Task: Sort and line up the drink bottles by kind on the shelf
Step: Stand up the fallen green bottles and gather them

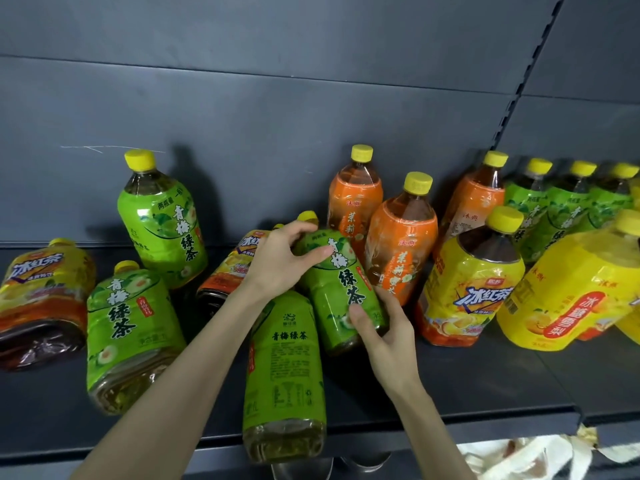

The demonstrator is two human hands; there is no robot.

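Two hands are on one green tea bottle (341, 289) near the middle of the shelf (467, 382). The left hand (287, 261) grips its shoulder just below the yellow cap, with the fingers (298, 232) curled over the top and the thumb laid across the label. The right hand (381, 330) holds the lower body: its thumb presses on the label and the other fingers go round the far side, where I cannot see their tips. The bottle is tilted, with the cap toward 11 o'clock. I cannot tell whether its base touches the shelf.

At 7 o'clock from it a second green tea bottle (284, 368) lies on its side, with its base out over the front edge. At 10 o'clock an upright green tea bottle (162, 223) stands by the back panel (277, 116). Three jasmine tea bottles (401, 244) stand just beside the held bottle at 2 o'clock, and an iced red tea bottle (228, 268) lies behind the left wrist.

I judge that the step in hand is to pull one green tea out of the mixed group. The next move should bring it toward 10 o'clock and stand it straight beside the upright one, label to the front. The lying red tea is in this path, and a push on the overhanging bottle could send it off the shelf.
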